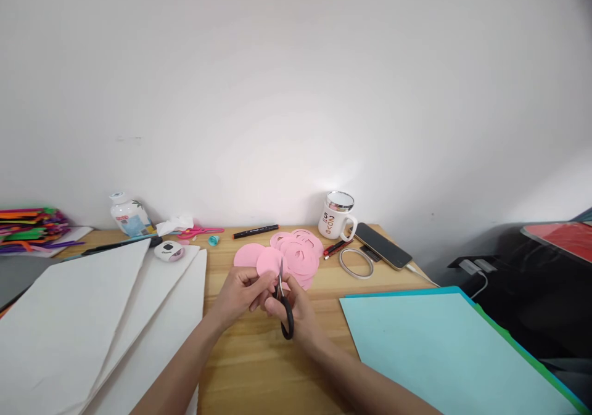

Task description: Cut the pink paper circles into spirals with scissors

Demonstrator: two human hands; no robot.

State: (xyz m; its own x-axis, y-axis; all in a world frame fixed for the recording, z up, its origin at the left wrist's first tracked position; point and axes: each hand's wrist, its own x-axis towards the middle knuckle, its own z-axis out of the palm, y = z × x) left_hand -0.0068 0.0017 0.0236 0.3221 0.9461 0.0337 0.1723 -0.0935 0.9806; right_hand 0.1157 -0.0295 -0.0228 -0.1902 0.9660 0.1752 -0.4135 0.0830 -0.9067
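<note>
Bare forearms (192, 359) come in nearest, between pale blue sheets (416, 335) on the right of the worktop (259, 372) and large white sheets (69, 316) on the left. At the centre, the left hand (243, 291) has its fingers drawn together in a pinch on the lower edge of a pink disc (268, 259), held just in front of the pile of pink cut-outs (298, 258); a second pink disc (246, 254) lies beside that pile. The right hand (300, 313) has its fingers curled round the black handles of the scissors (283, 301), tips pointing away from the body, blades at the disc's right side. Whether they bite the paper or merely overlap it is hard to tell at this size.

To cut well here, feed the disc round with the left hand and let the scissors hold one direction, working in short strokes from near the pivot. The left thumb sits close to the blades, so a pinch further back would be safer. Pressing hard is likely to buckle thin paper; a loose wrist should leave a smoother edge.
</note>
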